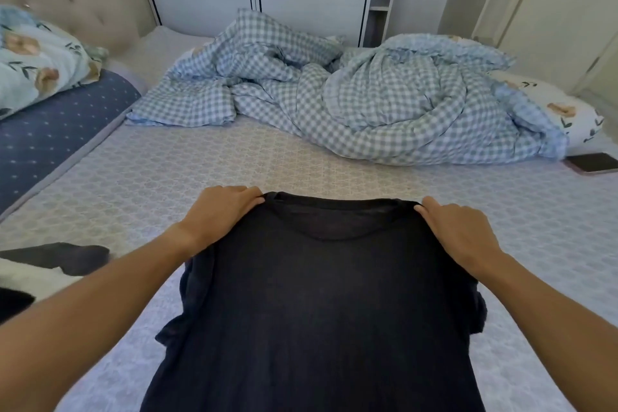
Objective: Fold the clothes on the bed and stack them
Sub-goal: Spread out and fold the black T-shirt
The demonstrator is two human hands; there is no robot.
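A dark navy T-shirt (pixel 317 304) hangs spread in front of me over the bed (pixel 234 164), its neckline at the top and its sleeves drooping at both sides. My left hand (pixel 217 211) pinches the shirt's left shoulder. My right hand (pixel 458 231) pinches the right shoulder. Both hands hold the top edge taut at about the same height. The shirt's lower hem runs out of view at the bottom.
A rumpled blue checked duvet (pixel 351 100) lies across the far half of the bed. Floral pillows (pixel 36 60) sit at the far left, with another at the right. A phone (pixel 593 162) rests at the right edge. Black and white fabric (pixel 57 261) lies at the left.
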